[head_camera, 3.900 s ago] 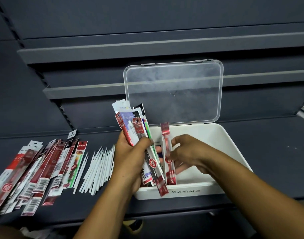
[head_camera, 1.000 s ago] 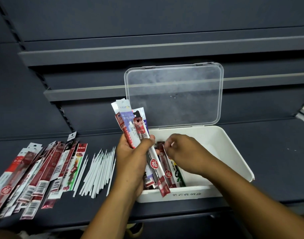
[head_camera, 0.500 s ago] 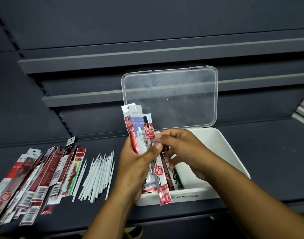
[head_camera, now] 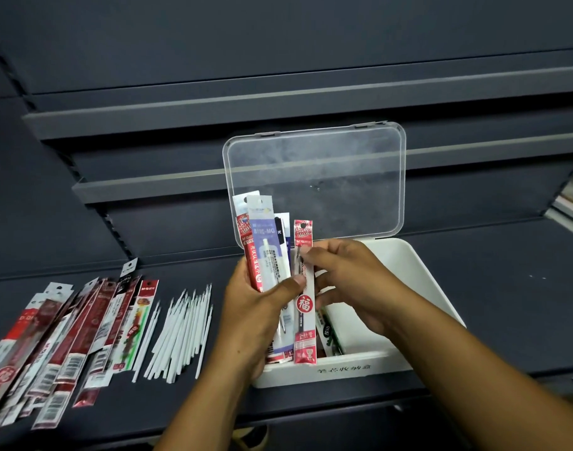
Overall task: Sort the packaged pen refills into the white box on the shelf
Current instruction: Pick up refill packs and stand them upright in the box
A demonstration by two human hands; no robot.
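Refills (head_camera: 265, 242) fanned in L grip (head_camera: 252, 307), curled round them; R grip (head_camera: 343, 278) pinches red pack (head_camera: 304, 304) over box (head_camera: 418, 275).

Saw white on the box (head_camera: 420, 283) at 5 o'clock, dark characters on its front wall and a clear lid (head_camera: 314, 180). Noted red and white on the single packet (head_camera: 304, 304), with a red seal; pale blue and red in the bundle (head_camera: 266, 245) at its 9 o'clock. Saw red, white and black barcodes on the packets (head_camera: 70, 340) at 8 o'clock, plain white on the loose refills (head_camera: 181, 327).
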